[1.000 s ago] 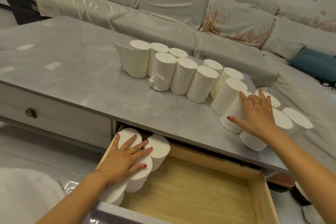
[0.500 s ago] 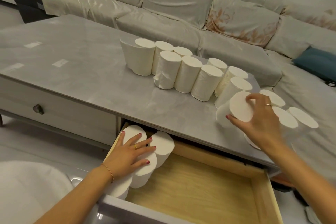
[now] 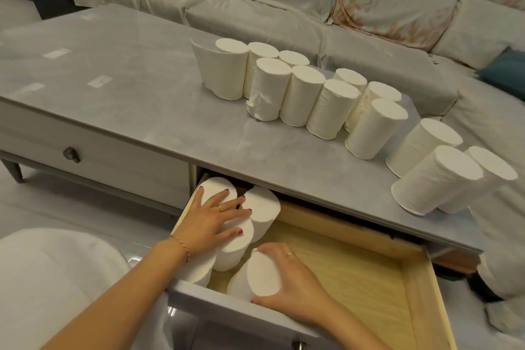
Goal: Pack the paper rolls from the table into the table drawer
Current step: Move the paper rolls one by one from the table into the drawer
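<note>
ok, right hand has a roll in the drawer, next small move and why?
Probably settle the roll against the rolls under the left hand, then let go: the right hand grips it at the drawer front, beside that cluster.

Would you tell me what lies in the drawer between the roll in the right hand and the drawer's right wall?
In the head view, nothing: only bare wooden drawer floor lies between the roll in the right hand and the right wall.

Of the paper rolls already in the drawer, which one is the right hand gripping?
The roll nearest the drawer front: the right hand curls around it. The other rolls sit along the drawer's left side under the flat left hand.
</note>
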